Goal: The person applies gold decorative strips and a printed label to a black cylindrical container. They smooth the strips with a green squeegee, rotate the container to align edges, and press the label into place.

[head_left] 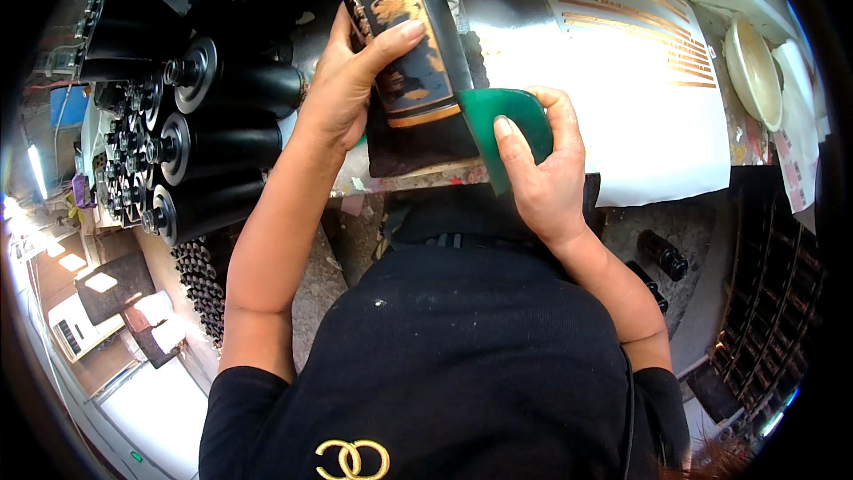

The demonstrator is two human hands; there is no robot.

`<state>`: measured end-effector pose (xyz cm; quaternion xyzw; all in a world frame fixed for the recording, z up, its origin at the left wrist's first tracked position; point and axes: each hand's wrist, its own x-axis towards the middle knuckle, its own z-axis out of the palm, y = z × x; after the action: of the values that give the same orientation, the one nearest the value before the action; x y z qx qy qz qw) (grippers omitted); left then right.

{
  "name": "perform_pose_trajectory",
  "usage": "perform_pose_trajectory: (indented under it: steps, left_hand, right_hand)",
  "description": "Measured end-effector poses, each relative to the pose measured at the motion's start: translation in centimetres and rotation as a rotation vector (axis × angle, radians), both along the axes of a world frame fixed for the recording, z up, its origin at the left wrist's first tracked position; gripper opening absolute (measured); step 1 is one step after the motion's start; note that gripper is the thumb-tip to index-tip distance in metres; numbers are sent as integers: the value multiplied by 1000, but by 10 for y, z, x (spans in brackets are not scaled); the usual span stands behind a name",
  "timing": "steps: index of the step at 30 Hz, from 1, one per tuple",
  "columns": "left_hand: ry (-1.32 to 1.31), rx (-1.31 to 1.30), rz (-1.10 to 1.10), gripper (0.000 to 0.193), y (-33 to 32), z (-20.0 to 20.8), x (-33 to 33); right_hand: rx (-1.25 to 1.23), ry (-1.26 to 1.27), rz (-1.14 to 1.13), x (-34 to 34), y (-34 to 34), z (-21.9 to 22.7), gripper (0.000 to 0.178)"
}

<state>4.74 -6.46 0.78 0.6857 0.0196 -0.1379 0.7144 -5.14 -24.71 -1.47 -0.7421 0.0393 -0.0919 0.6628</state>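
My left hand (355,71) is wrapped round a glossy black bottle (413,80) with a gold picture and gold bands, its thumb lying across the front. The bottle tilts over a dark cloth pad (418,153) at the table's near edge, and its top runs out of view. In my right hand (551,169) is a green flat scraper (520,124), pinched between the thumb and the fingers behind it. The scraper's left edge meets or overlaps the bottle's lower right side; whether it presses there I cannot tell.
Several plain black bottles (235,147) lie stacked at the left, necks outward. At the right, a white sheet (657,142) carries thin gold strips (640,31). A pale bowl (751,76) stands beyond it. Dark racks (769,302) and loose bottles (662,253) are below the table.
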Motion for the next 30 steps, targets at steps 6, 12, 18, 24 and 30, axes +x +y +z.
perform_pose_trajectory:
  steps: [6, 12, 18, 24, 30]
  left_hand:
    - [17, 18, 19, 64, 0, 7, 2]
    - [135, -93, -18, 69, 13, 10, 9]
    - [29, 15, 9, 71, 7, 6, 6]
    - [-160, 181, -12, 68, 12, 5, 8]
    - [123, -58, -50, 75, 18, 11, 7]
  right_hand:
    - [23, 7, 7, 0, 1, -4, 22]
    - [45, 16, -1, 0, -1, -5, 22]
    - [97, 43, 8, 0, -1, -7, 22]
    - [111, 51, 20, 0, 3, -9, 24]
    - [113, 22, 13, 0, 3, -11, 26]
